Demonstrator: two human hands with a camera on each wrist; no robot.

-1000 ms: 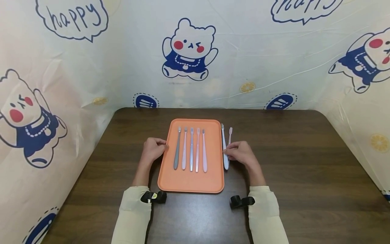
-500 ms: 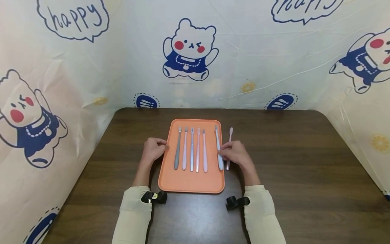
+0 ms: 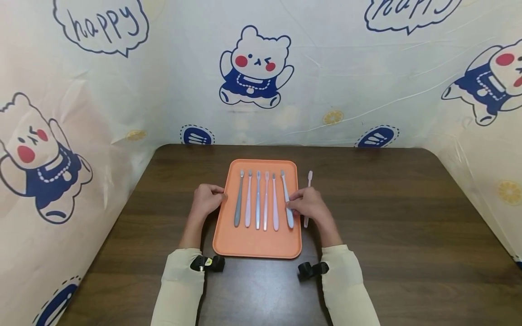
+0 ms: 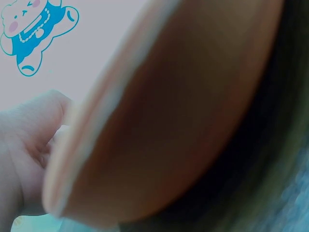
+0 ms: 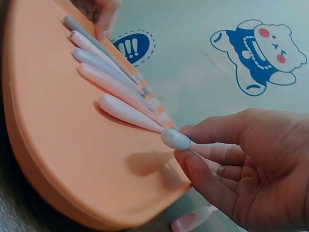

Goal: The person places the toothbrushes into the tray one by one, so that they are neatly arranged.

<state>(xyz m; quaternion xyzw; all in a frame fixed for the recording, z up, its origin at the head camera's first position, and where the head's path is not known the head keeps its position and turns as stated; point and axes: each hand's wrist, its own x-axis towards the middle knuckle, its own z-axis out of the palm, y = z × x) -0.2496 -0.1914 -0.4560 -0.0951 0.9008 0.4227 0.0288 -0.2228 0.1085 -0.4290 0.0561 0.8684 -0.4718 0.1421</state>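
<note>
An orange tray (image 3: 257, 244) lies on the table, bearing a row of several toothbrushes (image 3: 258, 203) in grey, pink and blue, heads pointing away from me. My left hand (image 3: 209, 199) holds the tray's left rim with thumb and fingers; in the left wrist view the blurred tray (image 4: 159, 125) covers most of that hand's fingers. Over the tray's right part, my right hand (image 3: 308, 202) pinches a light blue toothbrush (image 3: 289, 219) by its handle. The right wrist view shows its rounded handle end (image 5: 176, 139) between thumb and index finger, a shadow on the tray beneath.
One pink toothbrush (image 3: 310, 178) lies on the brown table (image 3: 387, 217) just right of the tray, partly under my right hand. Behind the table hangs a pale sheet (image 3: 171, 81) printed with cartoon bears. Each wrist carries a black camera mount (image 3: 311, 270).
My right hand has moved left, carrying the light blue toothbrush from beside the tray to over its right part, near the row. My left hand has stayed at the rim.
</note>
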